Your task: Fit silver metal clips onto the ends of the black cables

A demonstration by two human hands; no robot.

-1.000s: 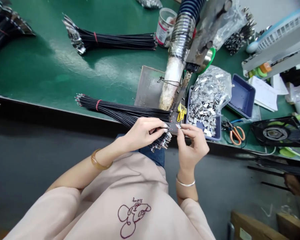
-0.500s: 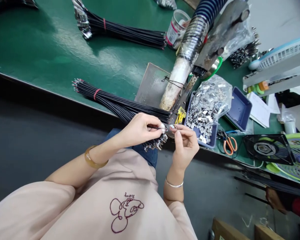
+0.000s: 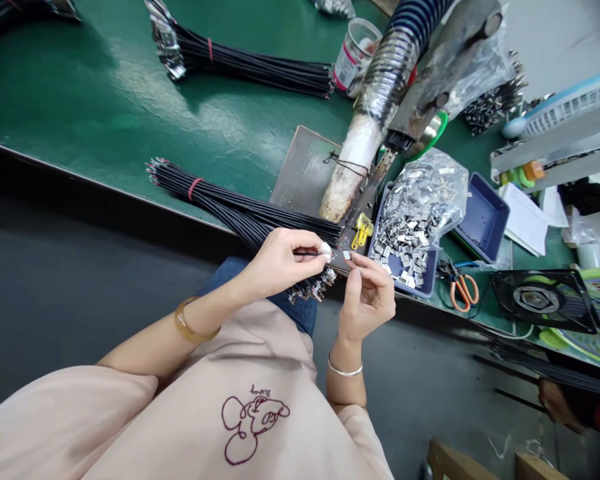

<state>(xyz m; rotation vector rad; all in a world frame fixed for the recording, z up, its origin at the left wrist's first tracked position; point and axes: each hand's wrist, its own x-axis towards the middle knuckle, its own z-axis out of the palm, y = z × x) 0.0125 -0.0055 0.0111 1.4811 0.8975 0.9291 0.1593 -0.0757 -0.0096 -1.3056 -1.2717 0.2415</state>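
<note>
My left hand (image 3: pixel 290 259) is closed in a pinch on a black cable (image 3: pixel 306 253); white covers show on its fingertips. My right hand (image 3: pixel 367 297) pinches a small silver metal connector (image 3: pixel 347 255) between thumb and finger, a short gap to the right of the cable's end. A bundle of black cables (image 3: pixel 215 200) with a red band lies at the table edge beyond my left hand. Under that hand hang several cables with metal connectors (image 3: pixel 314 288) on their ends.
A blue tray (image 3: pixel 427 287) of loose connectors stands right of my hands, beside yellow snippers (image 3: pixel 362 232). A fume hose (image 3: pixel 350 160) comes down over a metal plate (image 3: pixel 300 167). Orange-handled scissors (image 3: pixel 464 293) and a black fan (image 3: pixel 543 300) lie farther right. Another cable bundle (image 3: pixel 260 63) lies behind.
My right hand has drawn slightly back, so the connector sits a little farther from the cable end. My left hand keeps its pinch. The view has shifted slightly.
</note>
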